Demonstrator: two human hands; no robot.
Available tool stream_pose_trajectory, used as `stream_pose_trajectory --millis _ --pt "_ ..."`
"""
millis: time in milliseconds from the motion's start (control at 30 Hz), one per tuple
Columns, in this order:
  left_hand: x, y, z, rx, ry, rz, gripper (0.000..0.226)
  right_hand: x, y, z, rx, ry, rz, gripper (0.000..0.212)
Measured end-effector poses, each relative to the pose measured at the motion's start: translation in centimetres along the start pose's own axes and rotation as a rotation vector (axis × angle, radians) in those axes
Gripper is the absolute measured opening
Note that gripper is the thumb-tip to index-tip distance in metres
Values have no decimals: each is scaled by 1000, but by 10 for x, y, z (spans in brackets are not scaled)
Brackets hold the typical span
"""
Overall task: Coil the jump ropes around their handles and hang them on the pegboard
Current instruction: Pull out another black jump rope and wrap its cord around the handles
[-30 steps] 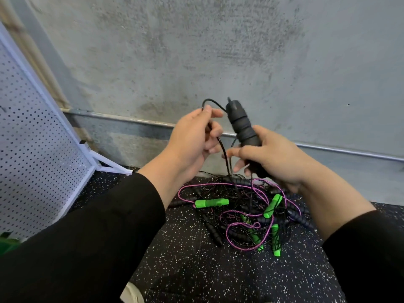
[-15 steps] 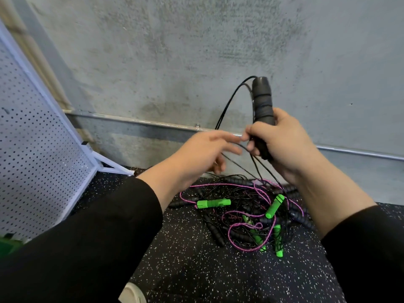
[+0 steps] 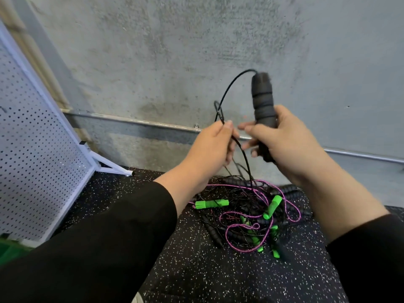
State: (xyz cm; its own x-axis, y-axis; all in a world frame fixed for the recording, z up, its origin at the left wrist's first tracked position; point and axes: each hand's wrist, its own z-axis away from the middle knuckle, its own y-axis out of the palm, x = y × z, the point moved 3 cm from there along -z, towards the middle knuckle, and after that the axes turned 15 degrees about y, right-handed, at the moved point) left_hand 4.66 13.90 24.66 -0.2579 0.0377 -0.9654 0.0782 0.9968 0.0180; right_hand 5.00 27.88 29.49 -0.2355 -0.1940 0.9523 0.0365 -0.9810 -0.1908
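The right grip (image 3: pixel 284 145) clasps the black handle (image 3: pixel 262 101), which rises toward 12 o'clock; at 9 o'clock, the left grip (image 3: pixel 209 147) pinches its black cord (image 3: pixel 229 88).

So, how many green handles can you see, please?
4 green handles: one flat on the left, one slanted in the middle, two nearest the camera; more may be hidden.

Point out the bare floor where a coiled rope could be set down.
Bare mat lies between the pegboard foot and the rope pile; more lies in front of the pile, between the sleeves. Crowded: the pile itself, right under the left hand and right hand.
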Motion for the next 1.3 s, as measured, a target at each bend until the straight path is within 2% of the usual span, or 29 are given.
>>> stream_pose_trajectory --millis 167,333,400,467,533,700,767,833,900,1000,1100,1233,1300 --pt "-7 -19 -10 -146 -20 291 31 -22 12 -2 71 89 311 34" --pt "-10 -28 -16 -197 -35 392 33 -20 19 -6 -10 46 251 30" --pt "-7 -29 -13 -135 -97 278 27 -16 19 -7 -20 27 158 29" --pt "-3 -26 -6 45 -125 18 15 -11 19 -7 -28 -1 72 28" --pt "1 -22 2 251 -124 -192 15 -7 18 -7 -28 -35 -4 25" --pt "-5 -24 2 501 48 -636 26 1 13 -7 -34 -110 -194 25" --pt "-7 -27 -1 434 95 -658 26 -1 10 -8 -37 -111 -218 24" --pt "-8 -32 -7 252 133 -616 28 -6 11 -9 -27 -74 -199 24" --pt "-7 -36 -12 95 160 -503 30 -17 15 -11 6 -5 -153 24" --pt "-9 -40 -17 -37 197 -344 31 -37 28 -14 101 102 -47 25" --pt "-16 -33 -17 -80 205 -212 31 -47 39 -15 132 124 41 30" --pt "-16 -30 -15 -100 125 -66 31 -36 36 -17 -43 60 60 29" --pt "-9 -31 -13 -12 44 -123 25 -28 30 -18 -73 20 -24 26"
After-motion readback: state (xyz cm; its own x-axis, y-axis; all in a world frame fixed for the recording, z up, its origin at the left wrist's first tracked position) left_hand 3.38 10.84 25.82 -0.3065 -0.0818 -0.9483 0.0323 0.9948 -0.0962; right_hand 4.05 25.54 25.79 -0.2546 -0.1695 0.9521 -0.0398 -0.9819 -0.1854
